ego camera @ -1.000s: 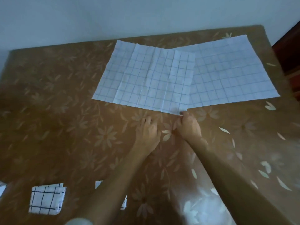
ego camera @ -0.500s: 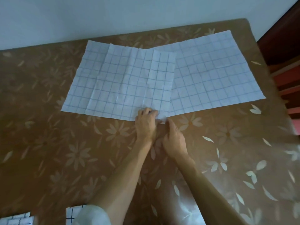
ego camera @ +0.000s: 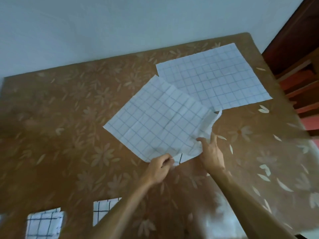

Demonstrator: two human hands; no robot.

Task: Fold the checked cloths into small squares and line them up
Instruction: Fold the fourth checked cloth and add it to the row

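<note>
The near cloth (ego camera: pixel 158 121) has swung round since half a second ago. Then it lay square and flat beside the far cloth (ego camera: pixel 212 76). Now it sits cornerwise on the tabletop (ego camera: pixel 60 109), with its near corner and right edge lifted. My left hand (ego camera: pixel 159 167) has moved from pressing flat on the hem to pinching the near corner. That grip is closed tight between thumb and curled fingers.

My right hand (ego camera: pixel 211 152) has the rumpled right edge. The thumb is on top and the fingers reach up behind the fabric, so I judge it a looser, half-open grip on the near cloth. Motion blur keeps me from being sure of it.

The cloth's far edge overlaps the near-left corner of the far cloth. I judge the step in hand to be drawing this one clear to fold it. To do it well, I would keep it low and slide it towards me, so the far cloth is not dragged along. Then I would lay it flat and smooth the rumpled edge. After that I would bring corner to corner along the printed grid lines, so each fold comes out true.

Two folded squares (ego camera: pixel 44 223) already sit side by side at the near-left edge, slightly apart. The new one belongs next in that row.

No containers are in view.
</note>
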